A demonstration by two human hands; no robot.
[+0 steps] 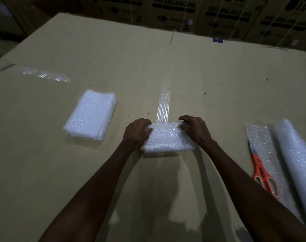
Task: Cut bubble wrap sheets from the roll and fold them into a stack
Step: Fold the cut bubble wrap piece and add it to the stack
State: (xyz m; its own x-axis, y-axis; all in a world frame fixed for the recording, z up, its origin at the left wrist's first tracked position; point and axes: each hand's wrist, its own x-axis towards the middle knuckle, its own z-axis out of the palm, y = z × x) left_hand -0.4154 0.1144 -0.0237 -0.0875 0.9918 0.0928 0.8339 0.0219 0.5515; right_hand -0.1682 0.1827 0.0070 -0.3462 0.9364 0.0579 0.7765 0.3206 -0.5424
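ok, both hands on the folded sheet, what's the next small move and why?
Probably lift the folded sheet and carry it left onto the stack. The left hand and right hand grip its far corners, it already looks fully folded, and the stack lies apart to the left.

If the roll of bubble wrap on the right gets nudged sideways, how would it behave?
The bubble wrap roll is a cylinder lying on flat cardboard, so it would probably roll. It looks airy, likely light. Its loose sheet under the orange scissors may drag.
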